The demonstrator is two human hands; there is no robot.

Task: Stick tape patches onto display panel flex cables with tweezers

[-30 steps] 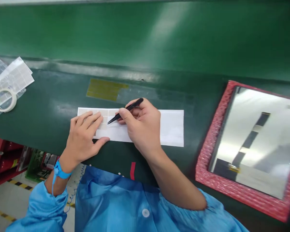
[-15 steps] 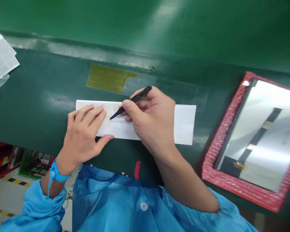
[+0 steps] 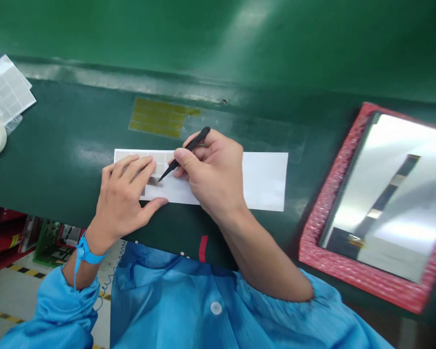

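Observation:
My left hand [image 3: 125,194] lies flat with its fingers apart on the left part of a white backing sheet [image 3: 263,182], holding it against the bench. Pale grey rectangular stickers [image 3: 160,159] run along the sheet's upper left, partly under my fingers. Black tweezers [image 3: 185,152] are pinched between the thumb and fingers of my right hand [image 3: 218,174]. Their tips meet a small dark grey sticker [image 3: 154,182] beside my left fingers; its edge looks lifted, but I cannot tell whether the tips grip it.
A sheet of yellow film stickers [image 3: 158,118] lies behind the white sheet. On the right, a display panel [image 3: 396,203] rests on pink bubble wrap [image 3: 359,278]. White label sheets [image 3: 12,92] and a tape roll [image 3: 0,140] are at left. Red tape [image 3: 203,248] marks the near edge.
My right hand and the tweezers have moved left and slightly down along the sheet. A dark grey sticker now shows at the tips. My left hand stays on the sheet.

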